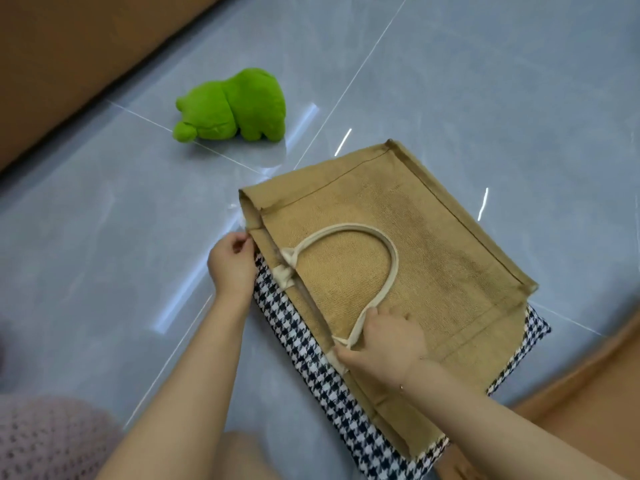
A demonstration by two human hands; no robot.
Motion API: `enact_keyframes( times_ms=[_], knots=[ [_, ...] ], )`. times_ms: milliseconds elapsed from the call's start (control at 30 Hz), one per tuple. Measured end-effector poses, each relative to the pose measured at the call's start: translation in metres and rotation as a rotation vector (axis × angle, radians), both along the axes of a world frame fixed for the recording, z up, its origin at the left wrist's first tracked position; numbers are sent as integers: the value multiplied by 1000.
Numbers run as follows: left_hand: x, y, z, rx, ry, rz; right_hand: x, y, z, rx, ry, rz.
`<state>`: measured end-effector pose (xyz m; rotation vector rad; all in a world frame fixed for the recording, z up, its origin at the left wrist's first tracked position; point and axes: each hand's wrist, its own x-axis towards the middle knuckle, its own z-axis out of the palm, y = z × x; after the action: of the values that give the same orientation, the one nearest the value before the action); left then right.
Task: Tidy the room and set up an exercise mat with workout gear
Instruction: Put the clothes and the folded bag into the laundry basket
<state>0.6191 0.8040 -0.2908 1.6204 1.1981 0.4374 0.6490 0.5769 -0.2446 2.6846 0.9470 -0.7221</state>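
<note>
A tan jute tote bag (408, 237) lies flat on the grey tiled floor, on top of a black-and-white houndstooth cushion (298, 341) that sticks out at its near and right edges. My left hand (232, 265) pinches the bag's near left corner at its open rim. My right hand (384, 344) grips the lower end of the bag's cream loop handle (391, 251), which lies across the bag's face. A green plush toy (232, 107) lies on the floor beyond the bag, apart from both hands.
Brown wooden surfaces border the floor at the upper left (52, 64) and lower right (588, 393). A pink knitted garment (45, 441) shows at the lower left corner. Glossy tiles (104, 220) stretch left of the bag.
</note>
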Motion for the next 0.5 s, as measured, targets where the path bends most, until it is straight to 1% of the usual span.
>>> enact_keyframes(
  times_ms=[67, 100, 167, 233, 267, 367, 433, 500],
  knots=[
    [-9, -6, 28, 169, -98, 47, -6, 2, 0, 87, 0, -3],
    [-14, -8, 42, 205, -141, 50, -7, 2, -1, 142, 18, -25],
    [-29, -13, 66, 209, -181, 20, -3, -2, 0, 264, 125, -159],
    [-45, -21, 85, 172, -183, -1, 6, -8, 12, 418, 254, -323],
    [-53, -26, 94, 150, -185, 6, 10, -12, 24, 513, 284, -402],
    [-71, -40, 104, 14, -270, 79, 24, -16, 72, 810, 274, -594],
    [-74, -52, 106, -128, -301, 102, 30, -18, 104, 912, 259, -649],
    [-74, -66, 103, -277, -297, 94, 35, -20, 133, 966, 250, -678]
  ],
)
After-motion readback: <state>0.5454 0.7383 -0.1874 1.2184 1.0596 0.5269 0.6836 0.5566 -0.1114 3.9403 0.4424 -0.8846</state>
